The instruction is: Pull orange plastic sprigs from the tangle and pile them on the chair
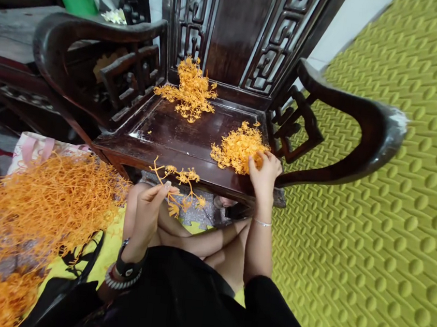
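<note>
My left hand [153,201] pinches a thin branching orange plastic flower stem [188,177] between thumb and fingers, in front of the chair seat's front edge. Small flower-like tufts sit at the ends of its branches. At the right of the dark wooden seat [166,145], my right hand [265,169] curls its thumb and fingers around some orange plastic flower pieces at the edge of a heaped pile [239,147]. Its fingertips are partly hidden among them. Towards the seat's back left lies another pile of orange flower sprigs [191,90].
Carved armrests [378,131] flank the seat, with a tall carved backrest [235,35] behind. On the left floor are a large heap of bare orange stems [58,199], a pink-handled bag [28,151] and more orange pieces [1,297]. A yellow-green textured mat [368,262] lies to the right.
</note>
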`<state>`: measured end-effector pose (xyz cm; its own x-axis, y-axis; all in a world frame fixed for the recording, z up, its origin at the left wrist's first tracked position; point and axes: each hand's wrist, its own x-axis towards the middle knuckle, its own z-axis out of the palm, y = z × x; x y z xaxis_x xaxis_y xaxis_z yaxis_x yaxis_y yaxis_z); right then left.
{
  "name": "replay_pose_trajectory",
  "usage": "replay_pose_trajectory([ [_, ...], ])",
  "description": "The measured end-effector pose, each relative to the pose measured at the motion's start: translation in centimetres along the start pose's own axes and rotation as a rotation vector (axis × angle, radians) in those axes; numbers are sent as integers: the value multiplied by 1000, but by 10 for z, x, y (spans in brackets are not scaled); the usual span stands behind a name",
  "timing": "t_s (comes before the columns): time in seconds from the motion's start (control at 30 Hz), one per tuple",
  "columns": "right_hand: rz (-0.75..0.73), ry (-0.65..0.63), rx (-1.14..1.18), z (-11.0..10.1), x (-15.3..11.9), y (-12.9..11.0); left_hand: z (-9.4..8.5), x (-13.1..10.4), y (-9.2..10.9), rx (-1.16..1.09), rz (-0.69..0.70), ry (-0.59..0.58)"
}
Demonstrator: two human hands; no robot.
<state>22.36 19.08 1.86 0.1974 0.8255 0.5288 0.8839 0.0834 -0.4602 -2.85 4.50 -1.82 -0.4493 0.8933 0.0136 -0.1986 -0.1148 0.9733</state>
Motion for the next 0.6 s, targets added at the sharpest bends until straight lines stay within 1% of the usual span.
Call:
replay_pose_trajectory([
  [0.07,-54,148,235,-4,-26,-15,1,1,-2,-6,8,7],
  [0.1,-77,174,359,-7,-44,-25,1,2,-4,-7,13,14],
  [0.13,-76,129,476,-9,-63,-34,1,2,-5,-4,22,24],
  [0.17,-55,-7,581,-10,-84,-43,1,3,-6,3,36,35],
  [0.2,-19,-201,677,-9,-106,-51,1,3,-7,13,53,40],
  [0.23,24,-423,780,-6,-126,-59,2,3,-7,24,74,35],
  [0.27,89,-628,893,-2,-145,-65,1,2,-8,37,97,23],
  [0.3,166,-796,1010,4,-162,-71,1,1,-8,51,116,3],
  [0.33,255,-911,1132,9,-175,-76,1,0,-9,63,127,-16],
  [0.37,352,-971,1253,14,-185,-81,0,-1,-10,65,127,-39],
  [0.4,454,-974,1365,18,-190,-86,0,-3,-12,60,115,-66],
  [0.43,554,-927,1462,21,-193,-91,-1,-5,-14,56,95,-100],
  [0.5,717,-757,1596,24,-190,-102,-2,-11,-19,74,49,-162],
  [0.53,775,-661,1633,24,-186,-106,-2,-14,-22,102,39,-175],
  [0.6,853,-518,1670,26,-177,-113,-2,-21,-27,189,60,-150],
])
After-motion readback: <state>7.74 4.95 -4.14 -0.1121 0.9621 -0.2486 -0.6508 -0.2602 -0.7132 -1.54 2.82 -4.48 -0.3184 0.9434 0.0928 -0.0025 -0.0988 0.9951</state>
